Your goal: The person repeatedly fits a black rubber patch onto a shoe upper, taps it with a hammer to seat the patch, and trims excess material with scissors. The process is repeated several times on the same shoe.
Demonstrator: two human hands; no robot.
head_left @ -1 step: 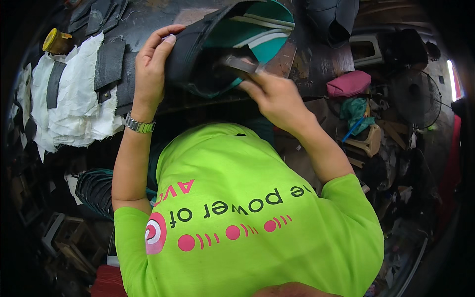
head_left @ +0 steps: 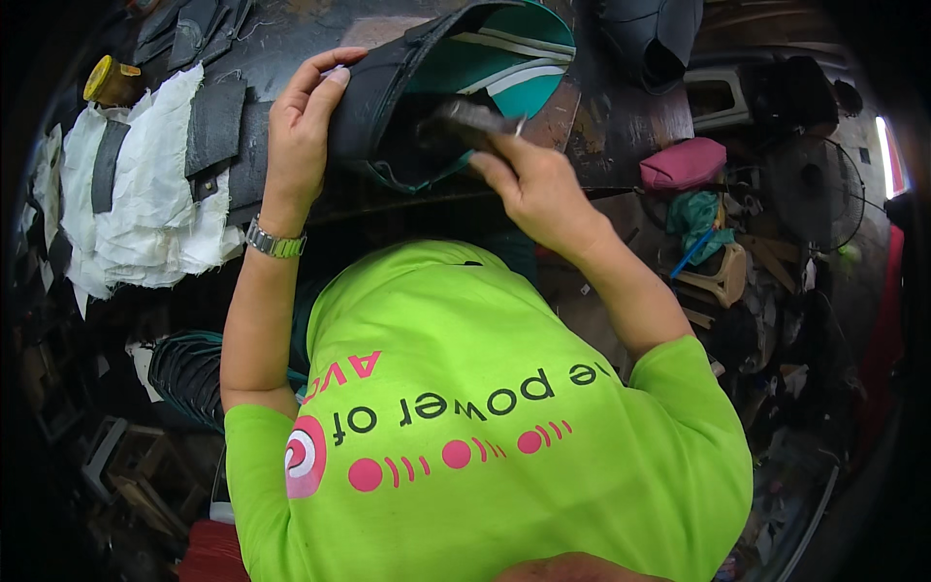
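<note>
A black boot upper (head_left: 354, 112) with a teal lining (head_left: 533, 97) lies on its side at the near edge of the table, its wide opening turned to the right. Pale strips run across the lining. My left hand (head_left: 303, 126), with a metal watch at the wrist, is closed on the left part of the boot upper, thumb on top. At the opening, my right hand (head_left: 543, 189) grips what looks like a hammer (head_left: 465, 121), smeared by motion. Its dark metal head is within the opening; most of the handle is hidden by my fingers.
White cloth (head_left: 145, 194) with black pieces lies at left, near a yellow-lidded jar (head_left: 112, 80). Another black boot upper (head_left: 655, 39) stands at far right. Beyond the table's right side are a pink pouch (head_left: 684, 165) and a fan (head_left: 815, 194). Stacked dark pieces (head_left: 184, 378) sit lower left.
The hammer has tilted and shifted slightly in the opening, and my right hand has moved a little with it. My left hand and the boot upper have barely moved.
</note>
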